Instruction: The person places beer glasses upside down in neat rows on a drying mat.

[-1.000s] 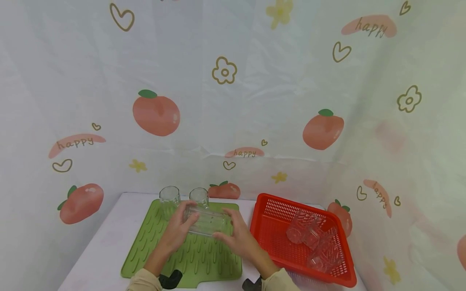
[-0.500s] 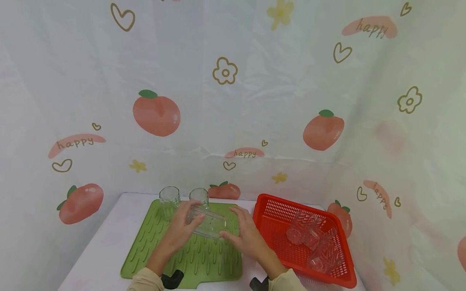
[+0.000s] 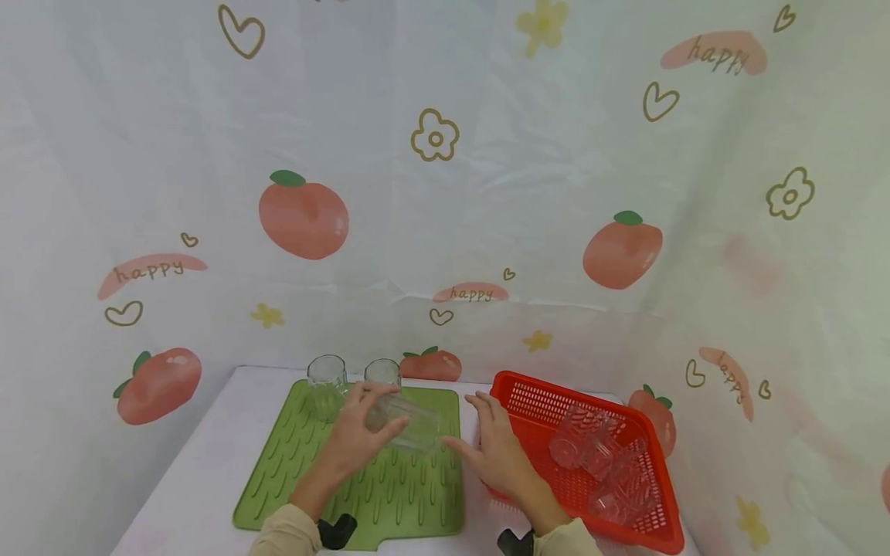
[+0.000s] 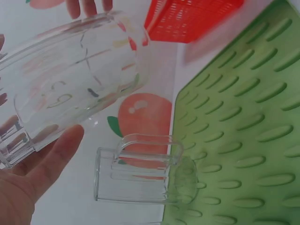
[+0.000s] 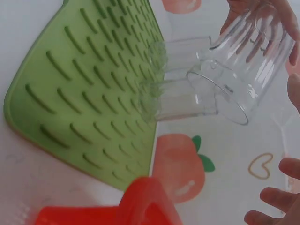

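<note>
My left hand grips a clear glass cup by its base end, above the green ridged mat. The cup lies tilted in the air; its open rim points toward my right hand. Apart from the cup, on its right, my right hand has its fingers spread and holds nothing. Behind the held cup, two more clear cups stand upright at the back of the mat, one at the left and one nearer the middle. In the left wrist view, a standing glass mug shows its handle.
A red perforated basket stands to the right of the mat, close by my right hand. Several clear glass cups lie in its right half. A white curtain with fruit prints hangs behind the white table.
My right hand has come off the cup and moved right toward the basket, its fingers spreading. The cup stays in my left hand, shifted slightly right and tilted further down at the right end.
</note>
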Demonstrator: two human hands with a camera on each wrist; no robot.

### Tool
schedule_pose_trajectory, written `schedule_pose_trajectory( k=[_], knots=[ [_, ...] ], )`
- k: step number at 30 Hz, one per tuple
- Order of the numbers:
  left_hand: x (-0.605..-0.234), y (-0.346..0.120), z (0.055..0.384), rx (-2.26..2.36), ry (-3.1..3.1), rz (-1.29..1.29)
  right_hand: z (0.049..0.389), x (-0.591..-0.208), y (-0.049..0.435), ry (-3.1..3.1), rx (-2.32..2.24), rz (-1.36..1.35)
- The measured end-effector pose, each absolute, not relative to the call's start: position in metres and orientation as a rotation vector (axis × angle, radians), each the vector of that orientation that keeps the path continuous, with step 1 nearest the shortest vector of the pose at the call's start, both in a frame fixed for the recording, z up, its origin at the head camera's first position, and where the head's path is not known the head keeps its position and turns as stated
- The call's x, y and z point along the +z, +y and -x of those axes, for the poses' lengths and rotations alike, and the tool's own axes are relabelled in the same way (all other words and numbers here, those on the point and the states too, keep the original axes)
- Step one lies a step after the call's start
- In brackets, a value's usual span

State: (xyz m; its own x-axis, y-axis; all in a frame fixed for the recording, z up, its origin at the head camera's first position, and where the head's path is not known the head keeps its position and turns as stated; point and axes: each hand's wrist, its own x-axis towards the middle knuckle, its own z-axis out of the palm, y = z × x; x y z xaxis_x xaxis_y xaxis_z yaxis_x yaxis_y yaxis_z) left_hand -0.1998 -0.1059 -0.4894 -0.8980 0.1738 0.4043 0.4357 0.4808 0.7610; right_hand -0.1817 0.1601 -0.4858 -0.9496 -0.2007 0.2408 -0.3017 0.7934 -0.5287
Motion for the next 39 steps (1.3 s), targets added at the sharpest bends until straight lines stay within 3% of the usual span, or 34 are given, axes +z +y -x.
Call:
schedule_pose_trajectory(
  k=[23, 39],
  knots=[
    [-0.502, -0.078, 0.229, -0.920, -2.246, 0.813, 0.182, -0.486, 0.186, -2.855, 0.782, -0.264],
    [-0.518, -0.050, 0.250, -0.857, -2.371, 0.855, 0.184, -0.488, 0.206, -2.856, 0.700, -0.203]
  ],
)
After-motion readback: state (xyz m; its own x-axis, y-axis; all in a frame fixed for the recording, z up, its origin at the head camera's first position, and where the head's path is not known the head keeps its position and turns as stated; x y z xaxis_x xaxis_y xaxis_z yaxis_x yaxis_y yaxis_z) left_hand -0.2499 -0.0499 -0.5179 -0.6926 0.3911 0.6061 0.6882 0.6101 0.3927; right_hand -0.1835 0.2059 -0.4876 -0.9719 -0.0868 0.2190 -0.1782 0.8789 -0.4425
